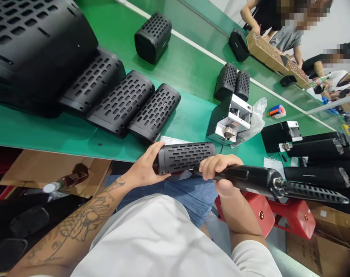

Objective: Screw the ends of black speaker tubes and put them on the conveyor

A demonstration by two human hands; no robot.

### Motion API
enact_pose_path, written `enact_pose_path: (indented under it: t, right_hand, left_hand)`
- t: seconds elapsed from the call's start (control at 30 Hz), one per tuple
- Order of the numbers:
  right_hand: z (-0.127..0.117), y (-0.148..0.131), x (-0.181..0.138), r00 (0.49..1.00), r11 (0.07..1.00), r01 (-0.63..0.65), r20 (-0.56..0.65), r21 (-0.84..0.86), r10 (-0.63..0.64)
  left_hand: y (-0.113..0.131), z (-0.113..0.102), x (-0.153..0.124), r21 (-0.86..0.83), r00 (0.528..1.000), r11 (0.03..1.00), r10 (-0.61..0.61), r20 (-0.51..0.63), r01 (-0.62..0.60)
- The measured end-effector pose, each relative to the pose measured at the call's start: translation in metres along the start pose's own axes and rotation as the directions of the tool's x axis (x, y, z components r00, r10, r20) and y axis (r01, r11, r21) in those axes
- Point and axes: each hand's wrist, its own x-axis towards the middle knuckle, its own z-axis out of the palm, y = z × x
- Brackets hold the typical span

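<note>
My left hand (144, 169) grips the left end of a black slotted housing (188, 157), thumb on one side and fingers around the other. The housing lies on its side at the table's near edge, its slotted face turned up. In my right hand (221, 167) is a black electric screwdriver (249, 179), its tip pointing left at the housing's near side. Whether the tip sits in a screw is hidden by my fingers. A cable with a black ribbed sleeve (317, 192) runs off the tool's back end. Beneath the housing's far side lies a shiny silvery sheet (175, 140).
Several matching housings (156, 111) stand in a row at the left. A black-and-white screw feeder (229, 119) is ahead to the right, beside a clear plastic bag (255, 115). Red stools (296, 219) are below right. Co-workers handle cardboard trays (267, 52) across the conveyor (192, 57).
</note>
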Motion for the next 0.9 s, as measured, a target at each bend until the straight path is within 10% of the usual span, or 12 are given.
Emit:
enact_pose_path:
  t: [0.13, 0.3, 0.47, 0.7, 0.9]
  right_hand:
    - [-0.043, -0.007, 0.032, 0.941, 0.987, 0.082, -0.314, -0.141, -0.123]
    - [-0.12, 0.021, 0.084, 0.69, 0.855, 0.082, -0.59, -0.513, -0.42]
    - [-0.145, 0.049, 0.082, 0.734, 0.837, -0.019, -0.576, -0.546, -0.359]
    - [-0.109, 0.02, 0.061, 0.741, 0.886, 0.025, -0.587, -0.462, -0.327]
    - [-0.005, -0.036, 0.026, 0.954, 0.985, 0.103, -0.266, -0.14, -0.138]
  left_hand:
    - [0.006, -0.004, 0.003, -0.012, 0.997, 0.999, -0.052, 0.054, 0.053]
    - [0.007, -0.006, 0.007, -0.02, 0.995, 0.997, -0.074, 0.069, 0.076]
    - [0.007, -0.006, 0.012, -0.016, 0.991, 0.995, -0.092, 0.1, 0.094]
    - [0.002, -0.002, 0.018, -0.041, 0.995, 0.999, -0.032, 0.098, 0.036]
    - [-0.004, 0.006, 0.018, -0.077, 0.997, 0.997, 0.006, 0.07, -0.001]
